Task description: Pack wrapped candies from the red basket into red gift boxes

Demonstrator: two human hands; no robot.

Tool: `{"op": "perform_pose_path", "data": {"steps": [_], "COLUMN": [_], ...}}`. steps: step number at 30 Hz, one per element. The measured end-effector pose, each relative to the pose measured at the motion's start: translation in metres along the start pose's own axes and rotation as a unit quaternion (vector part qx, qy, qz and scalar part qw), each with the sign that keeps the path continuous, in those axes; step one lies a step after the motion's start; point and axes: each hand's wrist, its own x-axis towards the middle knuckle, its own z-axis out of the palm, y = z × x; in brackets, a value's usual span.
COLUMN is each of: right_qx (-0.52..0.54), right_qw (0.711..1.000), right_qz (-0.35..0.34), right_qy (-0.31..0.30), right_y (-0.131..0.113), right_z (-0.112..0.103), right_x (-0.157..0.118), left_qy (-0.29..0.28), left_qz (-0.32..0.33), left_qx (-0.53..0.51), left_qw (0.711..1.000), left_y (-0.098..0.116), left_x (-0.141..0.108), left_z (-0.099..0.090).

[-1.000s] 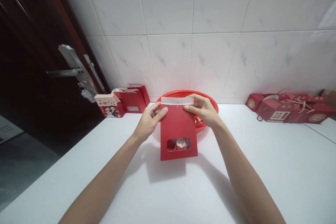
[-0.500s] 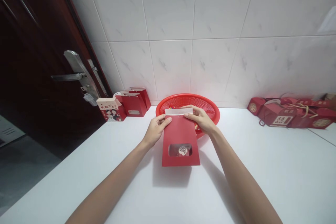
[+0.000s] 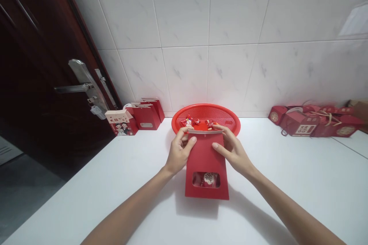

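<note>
A red paper bag [image 3: 206, 159] is held just above the middle of the desk [image 3: 120, 187], tilted, its pale top edge toward the desk's back edge and its base toward the front. Its shadow falls on the desk beneath the base. Through the window [image 3: 198, 180] low on its front shows a red wrapped item [image 3: 209, 178] with a pale round label.

The left grip [image 3: 178, 155] is clamped on the bag's upper left side and the right grip [image 3: 235, 153] on its upper right; both thumbs press the front face, with fingers at the top edge.

Just behind, by the middle of the desk's back edge, sits a red basket [image 3: 205, 111] holding wrapped sweets [image 3: 188, 121]; the bag's top hides part of its front rim.

Near the back left corner stand a box with two cartoon figures [image 3: 123, 125] and several red bags [image 3: 147, 116]. Along the back edge toward the right corner is a cluster of red boxes [image 3: 301, 124].
</note>
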Motion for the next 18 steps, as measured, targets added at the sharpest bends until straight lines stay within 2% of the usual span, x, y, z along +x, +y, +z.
{"op": "perform_pose_path", "data": {"steps": [4,8,11,18], "right_qx": [0.008,0.013,0.022,0.0], "right_qw": [0.998,0.994,0.992,0.992], "right_qz": [0.036,0.053,0.067,0.072], "right_qy": [0.044,0.09,0.101,0.108], "right_y": [0.007,0.017,0.023,0.031], "right_z": [-0.006,-0.006,-0.004,-0.002], "right_x": [-0.034,-0.053,-0.059,-0.057], "left_qy": [-0.017,-0.043,-0.046,-0.011], "left_qz": [0.006,-0.016,-0.037,-0.082], "left_qx": [0.02,0.023,0.023,-0.017], "left_qw": [1.0,0.999,0.998,0.996], "left_y": [-0.011,-0.027,-0.034,-0.04], "left_x": [-0.016,-0.027,-0.032,-0.034], "left_z": [0.013,0.021,0.023,0.022]}}
